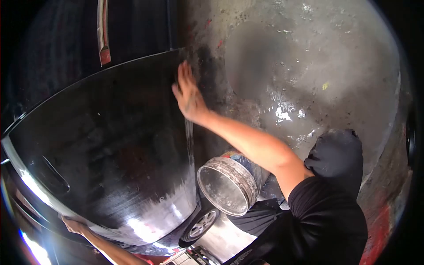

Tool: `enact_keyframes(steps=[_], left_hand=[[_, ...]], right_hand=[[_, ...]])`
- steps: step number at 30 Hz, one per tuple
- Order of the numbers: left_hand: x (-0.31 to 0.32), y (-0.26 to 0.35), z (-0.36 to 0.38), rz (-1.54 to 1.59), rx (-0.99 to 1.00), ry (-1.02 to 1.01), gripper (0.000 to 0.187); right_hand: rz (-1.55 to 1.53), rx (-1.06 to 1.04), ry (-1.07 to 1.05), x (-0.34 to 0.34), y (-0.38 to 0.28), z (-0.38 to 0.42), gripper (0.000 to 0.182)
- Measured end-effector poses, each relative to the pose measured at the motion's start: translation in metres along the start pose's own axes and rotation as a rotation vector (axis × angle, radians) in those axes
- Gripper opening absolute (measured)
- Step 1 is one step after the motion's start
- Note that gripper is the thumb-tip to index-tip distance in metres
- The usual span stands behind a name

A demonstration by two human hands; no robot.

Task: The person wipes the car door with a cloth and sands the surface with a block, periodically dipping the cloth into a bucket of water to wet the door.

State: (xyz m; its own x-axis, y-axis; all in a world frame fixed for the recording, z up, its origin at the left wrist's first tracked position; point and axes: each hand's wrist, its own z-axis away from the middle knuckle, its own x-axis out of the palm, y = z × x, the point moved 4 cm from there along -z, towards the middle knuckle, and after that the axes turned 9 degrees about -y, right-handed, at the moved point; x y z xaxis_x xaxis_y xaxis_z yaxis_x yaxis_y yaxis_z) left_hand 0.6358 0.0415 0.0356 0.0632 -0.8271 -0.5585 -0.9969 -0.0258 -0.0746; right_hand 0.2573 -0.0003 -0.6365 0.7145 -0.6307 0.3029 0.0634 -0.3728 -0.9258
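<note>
A dark car door (101,128) with a recessed handle (56,174) fills the left of the view; whitish residue marks its surface toward the wheel. My right hand (190,97) is stretched out flat at the door's lower border, fingers extended and slightly blurred, with nothing in it. Far over at the bottom left, my left hand (74,225) has its fingers curled over the door's upper edge, partly hidden there.
A stained bucket (254,183) stands beside my right arm, close to the door. Below is a car wheel (203,224). The grey floor (335,57) looks wet, with shiny patches. A strip with a red end (105,56) lies on the neighbouring dark panel.
</note>
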Motion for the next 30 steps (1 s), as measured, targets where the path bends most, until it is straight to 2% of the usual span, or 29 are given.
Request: enact_keyframes(steps=[2, 3, 6, 8, 11, 15, 18, 19, 20, 22, 23, 24, 28, 30], left_hand=[[0.001, 0.01, 0.009, 0.029, -0.069, 0.005, 0.056], [0.0, 0.014, 0.008, 0.056, -0.132, 0.011, 0.056], [-0.001, 0.004, 0.0, 0.051, -0.049, 0.035, 0.057], [-0.001, 0.001, 0.001, 0.1, -0.096, 0.035, 0.057], [0.005, -0.009, -0.002, 0.068, -0.056, -0.005, 0.057], [0.001, 0.002, -0.005, 0.045, -0.045, 0.012, 0.057], [0.003, 0.002, 0.002, 0.069, -0.078, 0.036, 0.056], [0.004, 0.006, 0.004, 0.074, -0.095, 0.018, 0.056], [0.006, 0.003, 0.005, 0.071, -0.096, 0.014, 0.056], [0.003, -0.001, -0.002, 0.063, -0.062, 0.006, 0.056], [-0.002, -0.004, -0.008, 0.05, -0.056, 0.005, 0.056], [-0.004, -0.009, -0.011, 0.035, -0.051, 0.018, 0.057], [0.003, 0.0, -0.002, 0.062, -0.124, 0.011, 0.058], [0.006, 0.004, 0.003, 0.091, -0.149, 0.004, 0.059]], right_hand=[[0.045, 0.057, -0.094, -0.006, -0.001, 0.006, 0.068], [0.045, 0.034, -0.023, -0.011, 0.002, -0.007, 0.067], [-0.001, 0.047, 0.06, -0.028, 0.008, -0.056, 0.066], [-0.066, 0.091, 0.021, -0.023, 0.003, -0.048, 0.066], [-0.023, 0.042, -0.062, -0.001, -0.013, -0.001, 0.066], [0.034, 0.103, 0.062, -0.036, 0.023, -0.058, 0.067], [0.092, 0.096, -0.04, -0.02, 0.005, -0.043, 0.066], [0.025, 0.096, -0.11, -0.013, -0.006, -0.027, 0.066], [-0.025, 0.077, -0.075, -0.014, -0.011, -0.021, 0.064], [0.151, 0.082, -0.028, -0.031, 0.006, -0.038, 0.062], [0.107, 0.154, 0.031, -0.036, 0.022, -0.05, 0.06], [0.109, 0.132, 0.045, -0.033, 0.026, -0.054, 0.061], [-0.061, 0.06, -0.057, -0.014, -0.015, -0.028, 0.063], [0.108, 0.07, -0.013, -0.016, 0.005, -0.039, 0.062]])
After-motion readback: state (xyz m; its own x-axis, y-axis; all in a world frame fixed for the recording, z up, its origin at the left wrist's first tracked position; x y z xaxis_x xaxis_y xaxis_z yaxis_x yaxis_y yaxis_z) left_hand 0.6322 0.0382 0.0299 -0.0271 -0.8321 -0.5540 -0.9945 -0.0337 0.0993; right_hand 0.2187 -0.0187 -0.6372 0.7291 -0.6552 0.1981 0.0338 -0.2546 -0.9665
